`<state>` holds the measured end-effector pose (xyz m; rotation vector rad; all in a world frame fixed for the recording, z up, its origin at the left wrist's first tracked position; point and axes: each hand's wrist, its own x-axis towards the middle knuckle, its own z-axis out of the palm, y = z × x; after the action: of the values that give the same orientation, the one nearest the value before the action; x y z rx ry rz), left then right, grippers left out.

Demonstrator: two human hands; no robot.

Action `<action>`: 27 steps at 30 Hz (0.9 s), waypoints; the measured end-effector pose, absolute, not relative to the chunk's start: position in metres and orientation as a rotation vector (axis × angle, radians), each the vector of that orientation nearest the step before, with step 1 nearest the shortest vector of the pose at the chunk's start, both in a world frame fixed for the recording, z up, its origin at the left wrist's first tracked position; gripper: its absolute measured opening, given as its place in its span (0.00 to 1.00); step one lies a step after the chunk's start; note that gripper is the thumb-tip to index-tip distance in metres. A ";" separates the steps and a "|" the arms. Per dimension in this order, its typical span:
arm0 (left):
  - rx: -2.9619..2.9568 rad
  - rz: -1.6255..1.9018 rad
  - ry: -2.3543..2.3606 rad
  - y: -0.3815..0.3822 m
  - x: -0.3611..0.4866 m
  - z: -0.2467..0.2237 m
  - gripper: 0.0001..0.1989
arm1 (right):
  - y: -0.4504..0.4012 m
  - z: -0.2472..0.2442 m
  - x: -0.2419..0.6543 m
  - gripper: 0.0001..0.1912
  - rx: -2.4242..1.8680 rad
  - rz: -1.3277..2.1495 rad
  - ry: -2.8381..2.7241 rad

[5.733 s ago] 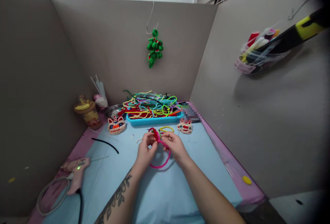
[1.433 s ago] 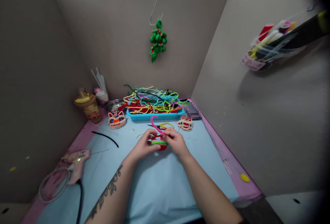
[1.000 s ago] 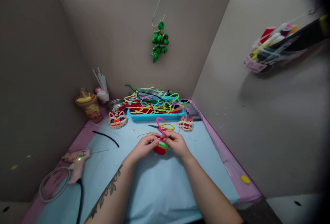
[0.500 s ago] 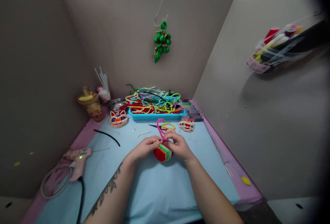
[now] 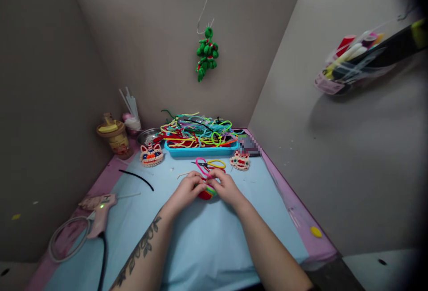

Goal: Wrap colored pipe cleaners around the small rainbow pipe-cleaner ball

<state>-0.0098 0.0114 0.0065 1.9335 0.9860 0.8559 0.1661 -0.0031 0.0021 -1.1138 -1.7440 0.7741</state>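
Observation:
Between both hands is a small rounded craft piece point(image 5: 204, 194) with red, yellow, green and blue stripes, apparently of fuzzy pipe cleaner. My left hand point(image 5: 187, 188) closes on its left side, fingertips pinched at the top. On the other side, the thumb and fingers of my right hand point(image 5: 226, 187) grip its upper right edge. A pink pipe cleaner point(image 5: 198, 164) loops up from between the fingertips; its lower end is hidden by them. Just beyond lie scissors point(image 5: 217, 164) with yellow and red handles. A short beige strip point(image 5: 182, 175) lies beside my left fingers.
A blue tray point(image 5: 200, 151) heaped with coloured pipe cleaners stands behind, flanked by two beige animal-face pieces point(image 5: 151, 155) point(image 5: 240, 160). Left are a pink glue gun point(image 5: 100, 217), its cable, a black strip point(image 5: 137, 177) and a cup point(image 5: 117, 139). Grey partitions point(image 5: 167, 59) enclose the table.
Both hands have shifted slightly up and closer together over the striped piece, covering more of it. The pink loop has tipped left. The whole view has moved a little.

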 end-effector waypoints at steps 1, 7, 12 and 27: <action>1.950 0.856 1.003 0.011 -0.009 0.007 0.08 | -0.003 0.001 0.166 0.05 -1.108 0.750 -1.775; 1.966 0.891 1.055 0.009 -0.007 0.009 0.07 | -0.001 -0.002 0.167 0.07 -1.101 0.713 -1.827; 1.883 0.897 1.090 0.009 -0.004 0.006 0.06 | -0.001 -0.001 0.169 0.06 -1.105 0.709 -1.799; 2.051 1.027 1.074 0.000 0.001 0.003 0.05 | -0.001 0.007 0.169 0.01 -1.177 0.942 -1.592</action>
<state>0.0006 0.0002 0.0028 2.0505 1.0744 1.0274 0.1690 -0.0009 0.0065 -1.1768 -1.5918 0.9418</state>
